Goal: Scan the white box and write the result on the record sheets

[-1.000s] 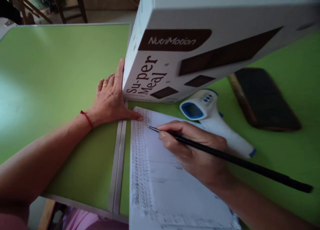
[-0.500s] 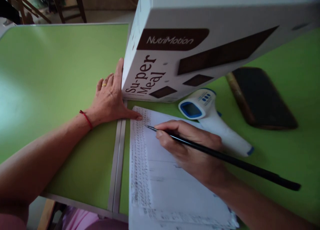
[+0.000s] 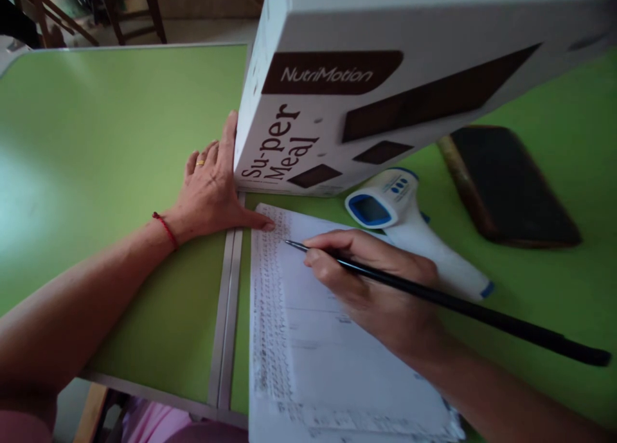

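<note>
**Paper [image 3: 322, 359] pinned at one corner, pen [image 3: 434, 295] poised over the marks [image 3: 270, 314]!**

The green table [image 3: 110, 115] comes first, its far right side claimed by the big white box [image 3: 385, 89], stood up and looming over everything. Just nearer, the paper is laid out, its left side packed with those small marks. And here the left hand [image 3: 212, 189] is planted: thumb spread well away from the fingers, nothing gripped, the paper's far left corner covered by the thumb, the box apparently met by the index finger. A slim hold, that; should the thumb be slid, the paper could be skewed. The pen is clamped between the thumb and fingers of the right hand [image 3: 385, 308]. Farther right, the phone [image 3: 515, 186] is left lying flat. Between box and right hand the thermometer [image 3: 409, 218] is squeezed in, its handle so near the knuckles that contact cannot be told; by a sideways sweep it could be knocked. Last, the pen: its tip is aimed beside the marks, though whether the paper is touched cannot be seen. Were the wrist jolted, a stray line could be drawn.
</note>
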`<state>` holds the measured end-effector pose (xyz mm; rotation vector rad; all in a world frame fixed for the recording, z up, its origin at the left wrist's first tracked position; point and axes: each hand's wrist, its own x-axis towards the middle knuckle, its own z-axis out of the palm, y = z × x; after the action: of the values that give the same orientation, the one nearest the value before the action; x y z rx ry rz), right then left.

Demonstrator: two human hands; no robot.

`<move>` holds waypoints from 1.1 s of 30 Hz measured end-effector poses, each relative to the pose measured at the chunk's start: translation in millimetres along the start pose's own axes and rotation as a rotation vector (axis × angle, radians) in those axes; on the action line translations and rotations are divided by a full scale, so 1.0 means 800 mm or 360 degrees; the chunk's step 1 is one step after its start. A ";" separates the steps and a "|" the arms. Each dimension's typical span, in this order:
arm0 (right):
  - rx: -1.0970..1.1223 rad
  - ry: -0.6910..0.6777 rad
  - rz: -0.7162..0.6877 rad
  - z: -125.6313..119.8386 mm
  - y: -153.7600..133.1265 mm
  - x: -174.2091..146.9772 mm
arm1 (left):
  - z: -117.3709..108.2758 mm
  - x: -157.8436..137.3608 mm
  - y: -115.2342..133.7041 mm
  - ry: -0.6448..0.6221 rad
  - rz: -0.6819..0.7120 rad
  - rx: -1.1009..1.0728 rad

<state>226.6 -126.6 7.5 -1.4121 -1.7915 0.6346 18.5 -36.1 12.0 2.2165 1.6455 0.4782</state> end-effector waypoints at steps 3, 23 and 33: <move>-0.0014 0.0014 -0.0012 0.001 0.000 0.001 | 0.000 0.000 0.000 0.0009 0.0002 0.0000; 0.0038 -0.0052 0.0048 -0.004 -0.002 0.001 | 0.000 0.002 -0.001 -0.0001 0.0003 0.0002; -0.0022 -0.0023 -0.0003 -0.002 -0.002 0.002 | 0.000 0.002 -0.003 0.0024 0.0048 -0.0009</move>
<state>227.1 -125.3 10.1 -1.4181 -1.8111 0.6342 17.2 -33.9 11.2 2.2419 1.6184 0.5079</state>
